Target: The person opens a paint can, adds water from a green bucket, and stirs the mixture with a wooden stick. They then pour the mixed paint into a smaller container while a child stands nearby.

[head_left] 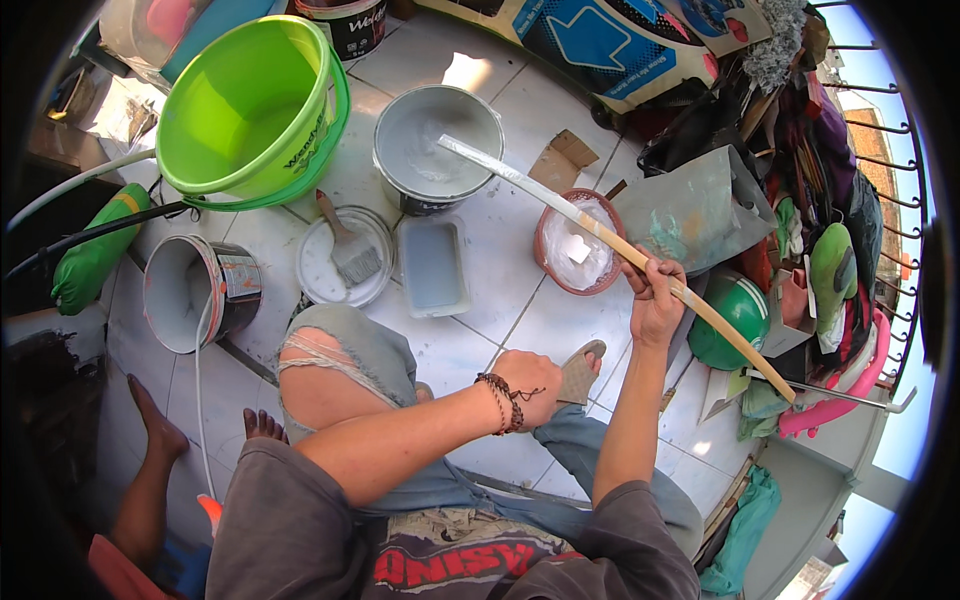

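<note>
The right hand [656,300] grips the wooden strip [605,236], best by bare wood so its white end, at ten o'clock over the paint bucket [405,180], stays neat, while the left hand [528,388] is balled up.

The T-shirt [325,535] is grey with red lettering [452,566], the jeans [590,455] blue and ripped, the bracelet [514,405] braided, the sandal [577,380] beige.

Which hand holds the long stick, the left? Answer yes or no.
No, the right hand holds the long stick.
</note>
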{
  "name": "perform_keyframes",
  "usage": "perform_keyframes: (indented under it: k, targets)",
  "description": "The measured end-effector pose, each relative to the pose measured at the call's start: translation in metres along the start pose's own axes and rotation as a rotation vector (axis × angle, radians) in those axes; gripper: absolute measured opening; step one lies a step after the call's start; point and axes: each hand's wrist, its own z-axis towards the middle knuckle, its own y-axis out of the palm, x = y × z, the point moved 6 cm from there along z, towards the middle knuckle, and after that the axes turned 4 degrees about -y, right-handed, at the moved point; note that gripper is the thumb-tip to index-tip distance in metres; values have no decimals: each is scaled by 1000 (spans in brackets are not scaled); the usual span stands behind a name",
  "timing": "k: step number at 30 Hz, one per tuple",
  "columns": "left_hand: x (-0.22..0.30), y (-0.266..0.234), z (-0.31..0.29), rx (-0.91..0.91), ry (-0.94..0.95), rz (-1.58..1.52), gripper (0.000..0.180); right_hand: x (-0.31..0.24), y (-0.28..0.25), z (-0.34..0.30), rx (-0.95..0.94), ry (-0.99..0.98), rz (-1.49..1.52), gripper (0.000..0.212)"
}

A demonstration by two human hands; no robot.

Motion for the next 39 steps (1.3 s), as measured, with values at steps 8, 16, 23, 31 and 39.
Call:
perform_keyframes:
  k: [8, 16, 23, 31, 39]
  targets:
    - [19, -4, 3, 40, 47, -72, 20, -63, -29, -14, 44, -78, -105, 10]
    - [33, -2, -2, 92, 120, -60, 19, -110, -23, -8, 8, -125, -206, 10]
    - [42, 2, -2, 89, 153, -29, 31, -97, 23, 2, -226, -111, -129, 14]
    - [54, 2, 0, 43, 120, -14, 17, -44, 41, 4, -506, -166, -240, 16]
    - [50, 2, 4, 23, 77, -1, 27, -47, -4, -28, -294, -192, -365, 15]
